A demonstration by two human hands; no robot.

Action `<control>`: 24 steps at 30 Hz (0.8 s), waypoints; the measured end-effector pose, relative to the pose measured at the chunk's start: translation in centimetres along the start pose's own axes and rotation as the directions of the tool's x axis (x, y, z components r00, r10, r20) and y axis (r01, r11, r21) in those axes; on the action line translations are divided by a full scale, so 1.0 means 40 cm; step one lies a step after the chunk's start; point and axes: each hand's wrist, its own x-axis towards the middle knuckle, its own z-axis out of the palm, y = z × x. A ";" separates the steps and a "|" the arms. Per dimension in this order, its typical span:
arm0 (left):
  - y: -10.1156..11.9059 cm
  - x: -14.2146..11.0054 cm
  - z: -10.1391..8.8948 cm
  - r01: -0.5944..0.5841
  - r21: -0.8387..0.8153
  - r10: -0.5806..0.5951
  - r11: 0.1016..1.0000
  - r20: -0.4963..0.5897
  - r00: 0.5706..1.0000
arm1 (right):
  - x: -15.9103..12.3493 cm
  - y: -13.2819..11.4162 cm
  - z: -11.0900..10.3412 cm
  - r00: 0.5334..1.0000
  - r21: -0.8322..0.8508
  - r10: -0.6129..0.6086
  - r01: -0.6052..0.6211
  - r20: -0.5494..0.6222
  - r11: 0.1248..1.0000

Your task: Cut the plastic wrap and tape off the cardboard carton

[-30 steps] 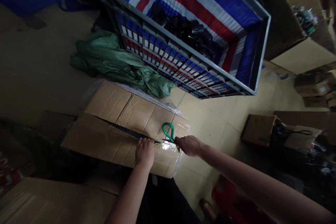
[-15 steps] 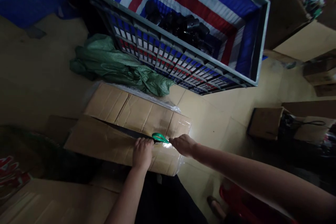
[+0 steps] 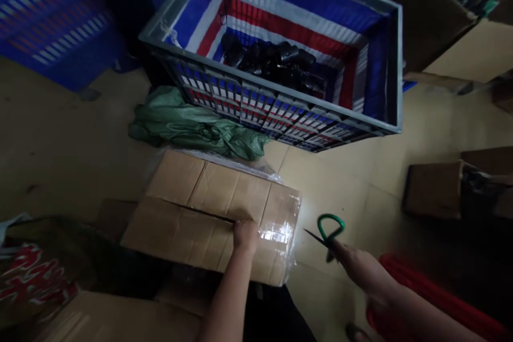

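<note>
A cardboard box (image 3: pixel 180 232) lies in front of me, a dark slit running along its top between the two flaps. Clear tape shines over its right end. My left hand (image 3: pixel 245 235) is closed at the right end of the slit, gripping the edge of the near flap; its fingertips are hidden. Off to the right of the box, my right hand (image 3: pixel 356 264) holds green-handled scissors (image 3: pixel 331 224). Their dark, pointed blade sticks out leftward toward the box, without touching it.
Behind the box stands a large grey crate (image 3: pixel 272 88) lined with striped cloth, with black parts inside. A crumpled green sack (image 3: pixel 196 123) lies against it. Blue crates (image 3: pixel 60 26) are at far left, a red plastic item (image 3: pixel 425 288) at lower right, open cartons (image 3: pixel 435 189) at right.
My right hand has moved right and away from the box with the scissors. My left hand has shifted right along the slit, and the slit's gap looks narrower.
</note>
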 end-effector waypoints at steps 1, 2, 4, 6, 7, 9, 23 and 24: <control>-0.002 -0.019 0.011 -0.007 -0.002 0.007 1.000 -0.039 0.999 | 0.011 -0.025 -0.003 1.000 0.001 -0.015 0.015 0.013 1.000; -0.005 -0.039 0.021 -0.013 -0.003 0.013 1.000 -0.065 0.998 | 0.025 -0.051 -0.007 0.999 -0.021 -0.043 0.044 0.012 0.999; -0.009 -0.070 0.033 -0.019 -0.002 0.019 1.000 -0.084 0.996 | 0.056 -0.103 -0.016 0.991 -0.103 -0.136 0.135 -0.003 0.986; -0.011 -0.086 0.039 -0.028 0.001 0.028 1.000 -0.093 0.995 | 0.084 -0.145 -0.022 0.972 -0.197 -0.234 0.227 -0.014 0.954; -0.011 -0.090 0.041 -0.036 0.003 0.037 0.999 -0.098 0.994 | 0.097 -0.162 -0.023 0.961 -0.235 -0.277 0.266 -0.012 0.935; -0.010 -0.090 0.042 -0.054 0.009 0.054 0.999 -0.103 0.993 | 0.120 -0.188 -0.023 0.941 -0.295 -0.338 0.323 0.001 0.899; -0.009 -0.076 0.052 -0.062 0.046 0.067 0.997 -0.107 0.992 | 0.171 -0.236 0.005 0.931 -0.439 -0.359 0.348 0.060 0.828; -0.009 -0.076 0.054 -0.064 0.044 0.068 0.997 -0.109 0.992 | 0.168 -0.243 0.009 0.935 -0.443 -0.349 0.337 0.057 0.831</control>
